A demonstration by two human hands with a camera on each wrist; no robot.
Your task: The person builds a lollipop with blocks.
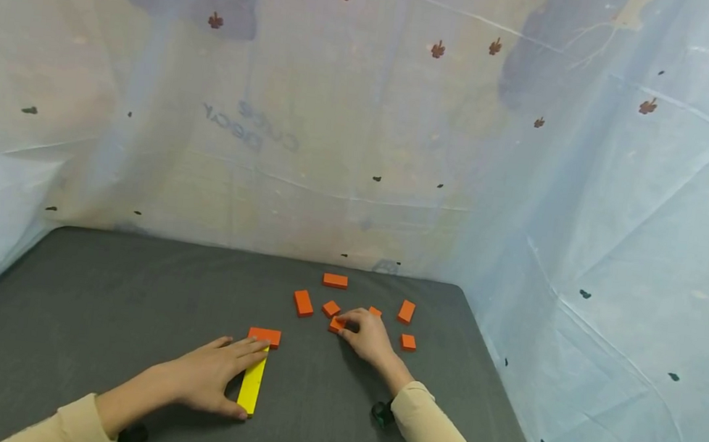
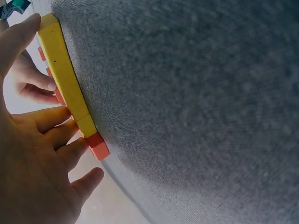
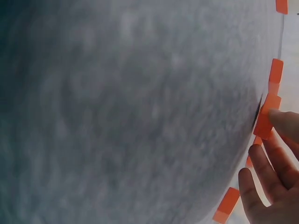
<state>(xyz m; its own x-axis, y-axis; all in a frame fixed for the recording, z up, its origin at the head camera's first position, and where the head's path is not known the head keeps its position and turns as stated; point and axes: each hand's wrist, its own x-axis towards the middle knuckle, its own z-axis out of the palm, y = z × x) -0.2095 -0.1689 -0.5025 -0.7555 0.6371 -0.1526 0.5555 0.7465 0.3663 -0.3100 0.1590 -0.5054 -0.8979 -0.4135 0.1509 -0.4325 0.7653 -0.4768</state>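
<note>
A yellow bar [image 1: 251,388] lies on the dark table, pointing away from me, with a seam across it near its far end. An orange block [image 1: 264,332] sits crosswise at that far end. My left hand [image 1: 205,375] spreads along the bar's left side: the thumb touches its near end, and the extended fingers rest by the far end and the orange block. To the right, my right hand [image 1: 374,340] pinches another orange block [image 3: 264,123] between thumb and fingers, low over the table among the scattered blocks.
Around my right hand lie several loose orange blocks, including one at the back [image 1: 334,281], one left [image 1: 303,304] and one right [image 1: 408,342]. The dark tabletop [image 1: 122,297] ends at a hanging translucent sheet [image 1: 329,211] behind and to the right.
</note>
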